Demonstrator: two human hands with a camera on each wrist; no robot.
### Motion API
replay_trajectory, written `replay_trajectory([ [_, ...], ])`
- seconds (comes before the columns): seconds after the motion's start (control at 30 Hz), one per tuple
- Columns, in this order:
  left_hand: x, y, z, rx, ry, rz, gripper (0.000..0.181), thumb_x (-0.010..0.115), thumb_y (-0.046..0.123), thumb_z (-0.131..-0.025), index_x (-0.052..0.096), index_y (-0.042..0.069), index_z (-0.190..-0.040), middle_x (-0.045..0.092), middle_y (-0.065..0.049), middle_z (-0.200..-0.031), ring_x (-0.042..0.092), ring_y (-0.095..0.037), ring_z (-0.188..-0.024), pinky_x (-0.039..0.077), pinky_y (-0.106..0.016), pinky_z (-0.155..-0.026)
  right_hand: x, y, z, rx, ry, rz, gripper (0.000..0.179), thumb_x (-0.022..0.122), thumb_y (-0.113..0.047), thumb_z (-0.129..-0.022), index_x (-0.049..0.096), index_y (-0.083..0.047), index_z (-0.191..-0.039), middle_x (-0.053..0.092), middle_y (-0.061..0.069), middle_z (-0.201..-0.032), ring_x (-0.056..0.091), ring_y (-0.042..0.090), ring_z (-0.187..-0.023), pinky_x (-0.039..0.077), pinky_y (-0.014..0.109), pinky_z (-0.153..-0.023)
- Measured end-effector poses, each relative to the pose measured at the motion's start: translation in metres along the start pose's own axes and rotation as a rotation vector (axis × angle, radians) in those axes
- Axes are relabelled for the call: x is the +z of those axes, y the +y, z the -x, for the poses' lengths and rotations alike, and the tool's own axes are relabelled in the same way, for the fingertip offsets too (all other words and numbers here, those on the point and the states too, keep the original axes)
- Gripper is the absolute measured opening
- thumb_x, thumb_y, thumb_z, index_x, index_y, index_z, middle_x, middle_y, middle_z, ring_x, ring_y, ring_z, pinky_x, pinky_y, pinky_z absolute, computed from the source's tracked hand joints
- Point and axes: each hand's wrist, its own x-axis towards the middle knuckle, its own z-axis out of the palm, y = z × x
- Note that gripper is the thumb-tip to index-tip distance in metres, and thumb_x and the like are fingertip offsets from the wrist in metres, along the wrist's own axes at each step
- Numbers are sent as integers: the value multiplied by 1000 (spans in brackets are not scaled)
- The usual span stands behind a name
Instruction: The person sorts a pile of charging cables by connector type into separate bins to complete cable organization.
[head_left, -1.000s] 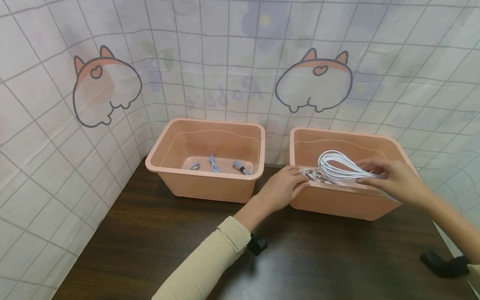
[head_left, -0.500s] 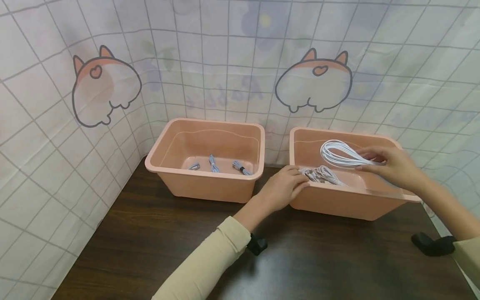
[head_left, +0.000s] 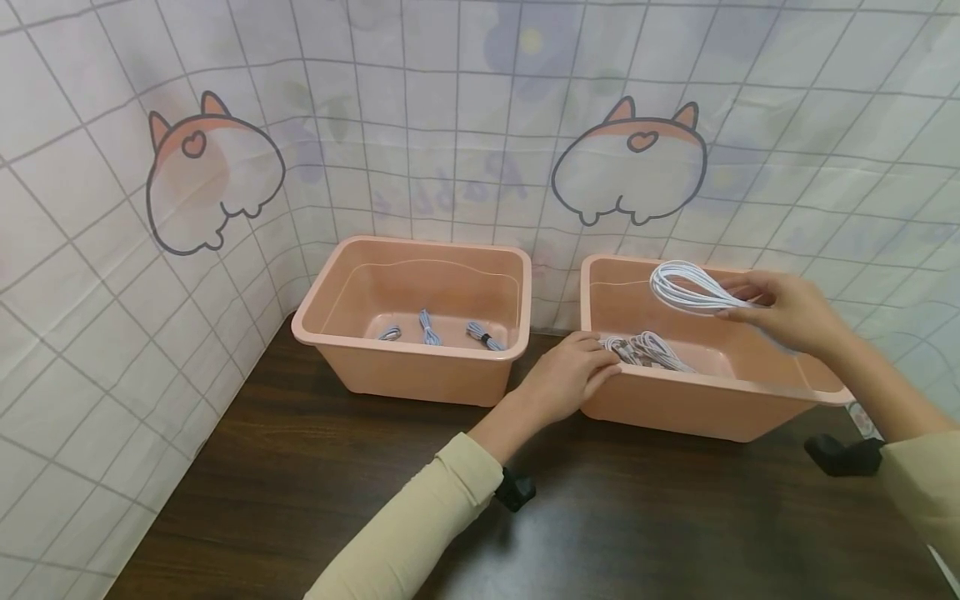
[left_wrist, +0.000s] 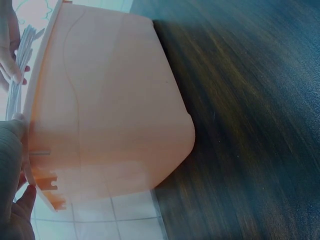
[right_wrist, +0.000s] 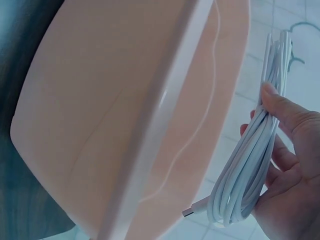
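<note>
My right hand [head_left: 787, 308] pinches a coiled white charging cable [head_left: 686, 287] above the right pink bin [head_left: 675, 408]. The coil's loop points left. In the right wrist view the thumb and fingers close round the cable [right_wrist: 245, 170], and a small metal-tipped plug [right_wrist: 192, 209] sticks out at its lower end. My left hand [head_left: 566, 375] grips the right bin's rim near the front left corner, its fingers hooked over the edge. In the left wrist view that hand [left_wrist: 12, 165] lies along the rim. More coiled white cables [head_left: 652, 350] lie inside the right bin.
A second pink bin [head_left: 412, 375] stands to the left, with 3 small bundles of bluish-grey cable [head_left: 430, 329] on its floor. Both bins sit on a dark wooden table [head_left: 300, 475]. A white grid-patterned cloth [head_left: 450, 108] hangs behind and at the left.
My right hand has lifted the coiled cable up, away from the other cables in the right bin. The left hand has stayed on the rim.
</note>
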Motion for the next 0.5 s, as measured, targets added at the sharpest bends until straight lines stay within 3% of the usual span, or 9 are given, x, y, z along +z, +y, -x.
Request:
replay_trajectory([
  [0.33,1,-1,0,17,4,1,28,61,29,-109,78,14,-124,76,0,-125,58,-20,-138,40,-26,-121,-6,2,-12,60,20,-6,44,73,-18,-101,63,8,-135,69,35,-123,67,54,-105,52,30,-71],
  [0.43,1,-2,1,21,1,-6,28,61,29,-109,78,14,-125,76,0,-126,58,-20,-138,40,-26,-121,-6,2,-13,81,12,-15,46,70,-20,-103,59,7,-139,65,37,-129,64,59,-113,61,45,-78],
  [0.5,0,-2,1,22,3,-6,27,61,28,-109,78,14,-125,76,0,-126,58,-20,-137,41,-26,-121,-7,2,-13,89,1,-29,52,67,-22,-106,53,6,-147,61,39,-135,61,61,-119,60,60,-88],
])
